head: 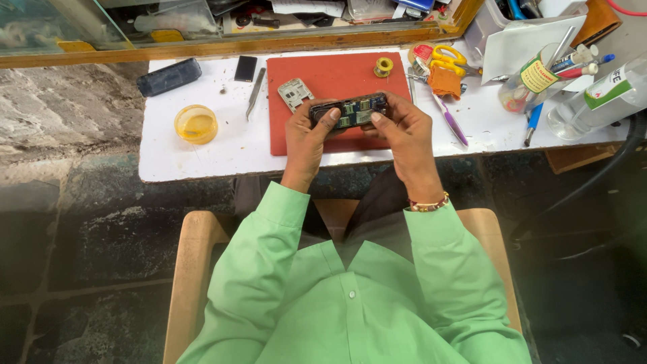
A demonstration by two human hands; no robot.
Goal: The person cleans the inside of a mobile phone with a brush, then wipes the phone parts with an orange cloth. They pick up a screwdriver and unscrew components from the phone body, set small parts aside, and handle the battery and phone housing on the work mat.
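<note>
Held in both hands, clamped from either end: an opened mobile phone with its back off and circuit board showing, lying sideways above the front edge of a red work mat. Left hand wrapped round the phone's left end, thumb pressed on the board. Right hand gripping the right end, thumb tip on the board too, a beaded bracelet at the wrist. Both sleeves pale green, reaching up from the bottom of the view.

Across the white table, from left to right: a dark phone body lying near the far left corner; nearer the front, a small round yellow dish; a small black rectangular piece; metal tweezers just left of the mat. On the mat, a grey inner phone frame just beyond the left hand, and a small spool of solder wire near the far right corner. Right of the mat, yellow-handled scissors, an orange cloth scrap, and a purple toothbrush lying slantwise. Further right, a jar of pens and tools, then a clear plastic bottle on its side at the table's right end.

Below the table, a wooden chair under the seated person.
</note>
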